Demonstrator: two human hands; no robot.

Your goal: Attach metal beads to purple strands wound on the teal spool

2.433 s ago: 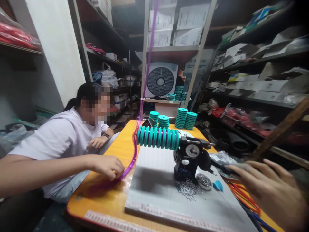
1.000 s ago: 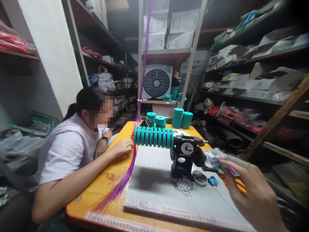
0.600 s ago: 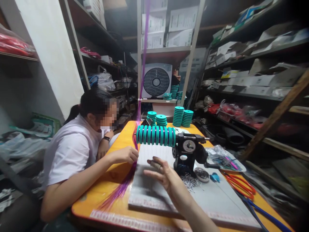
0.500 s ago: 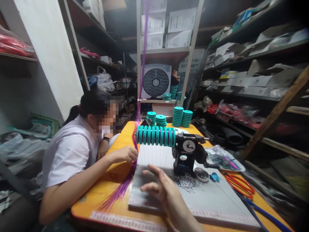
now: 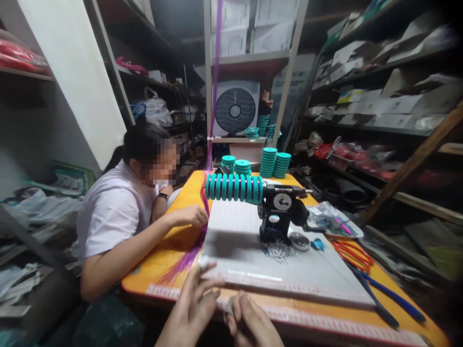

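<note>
My left hand (image 5: 193, 306) is low in front of the table edge, its fingers spread and a white covering on one fingertip. Beside it, my right hand (image 5: 251, 318) has its fingers curled together; whether a small thing is between them I cannot make out. Beyond both hands lies a grey board (image 5: 246, 260). On it stands a black hand-crank winder (image 5: 277, 212) with a dial, and several teal spools (image 5: 234, 188) sit in a row on its shaft. Purple strands (image 5: 191, 250) hang from above, pass the spools' left end and fan out over the table.
At the left, a co-worker's hand (image 5: 195, 216) touches the purple strands. Small metal pieces (image 5: 280, 250) lie by the winder, near a round dish (image 5: 299, 241). Orange-handled scissors (image 5: 354, 255) and blue-handled pliers (image 5: 392, 296) lie right. Stacked teal spools (image 5: 268, 163) stand behind on the orange table (image 5: 141, 272).
My right hand has drawn back from over the board to the table's front edge and its fingers have curled. My left hand has come into view. The camera view has shifted slightly.
</note>
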